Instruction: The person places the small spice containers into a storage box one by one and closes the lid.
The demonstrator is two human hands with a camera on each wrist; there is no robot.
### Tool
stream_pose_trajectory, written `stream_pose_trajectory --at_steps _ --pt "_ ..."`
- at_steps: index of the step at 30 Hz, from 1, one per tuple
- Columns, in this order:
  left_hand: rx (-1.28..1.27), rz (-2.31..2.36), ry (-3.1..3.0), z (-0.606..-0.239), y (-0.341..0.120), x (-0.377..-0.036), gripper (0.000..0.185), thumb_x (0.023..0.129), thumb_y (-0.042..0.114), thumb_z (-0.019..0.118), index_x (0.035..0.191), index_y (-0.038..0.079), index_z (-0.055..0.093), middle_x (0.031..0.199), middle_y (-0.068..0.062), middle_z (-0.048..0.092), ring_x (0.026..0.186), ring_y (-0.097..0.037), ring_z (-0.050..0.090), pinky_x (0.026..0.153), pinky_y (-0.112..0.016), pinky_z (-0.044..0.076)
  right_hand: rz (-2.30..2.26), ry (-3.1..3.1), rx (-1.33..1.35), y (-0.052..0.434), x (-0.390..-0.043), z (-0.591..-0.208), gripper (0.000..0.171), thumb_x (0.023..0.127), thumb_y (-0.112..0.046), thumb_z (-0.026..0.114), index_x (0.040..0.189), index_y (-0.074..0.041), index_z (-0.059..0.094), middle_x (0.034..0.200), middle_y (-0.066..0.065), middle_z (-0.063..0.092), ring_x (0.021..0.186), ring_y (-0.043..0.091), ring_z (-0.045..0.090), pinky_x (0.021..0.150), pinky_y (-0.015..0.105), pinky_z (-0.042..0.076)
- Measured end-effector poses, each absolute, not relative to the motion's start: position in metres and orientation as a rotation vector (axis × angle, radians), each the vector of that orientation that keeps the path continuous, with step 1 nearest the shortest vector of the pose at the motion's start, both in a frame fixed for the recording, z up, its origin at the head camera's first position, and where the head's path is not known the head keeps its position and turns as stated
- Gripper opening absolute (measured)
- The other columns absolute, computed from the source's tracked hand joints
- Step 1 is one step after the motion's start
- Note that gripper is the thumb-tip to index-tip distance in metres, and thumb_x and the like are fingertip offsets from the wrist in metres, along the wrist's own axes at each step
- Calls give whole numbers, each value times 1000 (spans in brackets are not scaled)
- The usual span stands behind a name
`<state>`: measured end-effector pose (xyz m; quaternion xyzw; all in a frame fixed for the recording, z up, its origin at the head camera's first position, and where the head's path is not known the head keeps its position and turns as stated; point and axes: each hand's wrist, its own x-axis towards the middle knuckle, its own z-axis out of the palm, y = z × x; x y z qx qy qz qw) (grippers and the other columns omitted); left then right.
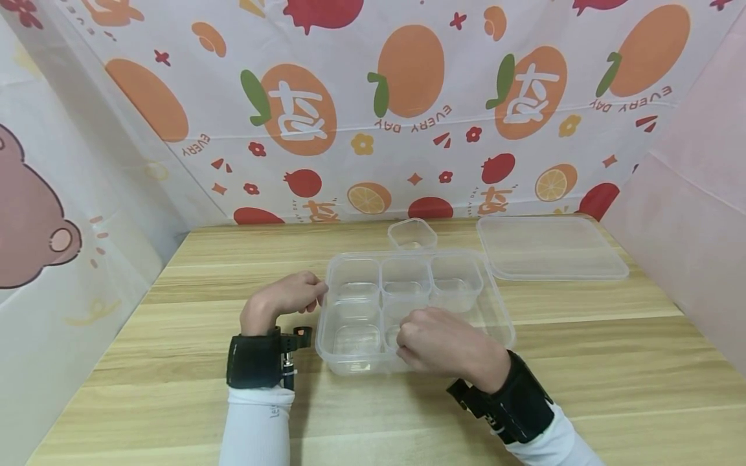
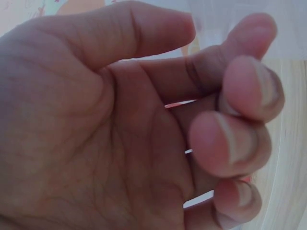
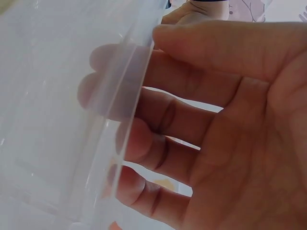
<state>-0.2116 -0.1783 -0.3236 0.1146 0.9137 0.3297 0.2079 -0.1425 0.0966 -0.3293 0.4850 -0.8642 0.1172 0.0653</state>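
A large clear plastic box (image 1: 350,367) sits mid-table with several small clear plastic boxes (image 1: 357,278) inside, three along its back row. My right hand (image 1: 445,343) is over the front middle of it, pinching the edge of a small clear box (image 3: 72,124) between thumb and fingers. Some of those fingers show through the plastic in the right wrist view. My left hand (image 1: 288,298) is beside the large box's left rim, fingertips right at the wall. Its fingers are loosely curled in the left wrist view, with nothing held between thumb and palm.
Another small clear box (image 1: 412,234) stands just behind the large one. A flat translucent lid (image 1: 550,249) lies at the back right of the wooden table (image 1: 175,395). A fruit-print cloth (image 1: 350,175) hangs along the back edge.
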Motion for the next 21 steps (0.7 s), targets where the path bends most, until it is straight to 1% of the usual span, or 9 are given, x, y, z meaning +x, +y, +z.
stream_pose_trajectory --at_steps 8,14,21 --pt "322 906 2543 -323 -179 -213 31 98 14 43 77 2 64 60 -1 43 56 -16 36 59 -32 30 383 -2684 1451 95 -144 -329 44 86 -1 64 54 -18 39 60 -11 28 56 3 27 51 19 31" --pt "323 914 2538 -323 -179 -213 32 98 14 44 75 4 63 60 -1 43 56 -16 37 59 -32 30 381 -2712 1444 95 -145 -329 45 88 -3 64 55 -18 39 60 -11 28 56 3 27 52 20 32" --pt "317 924 2534 -323 -180 -214 31 98 14 44 76 3 63 60 -1 44 56 -16 37 59 -32 30 368 -2720 1437 94 -145 -328 45 88 -4 65 55 -18 39 60 -11 30 55 3 28 53 20 33"
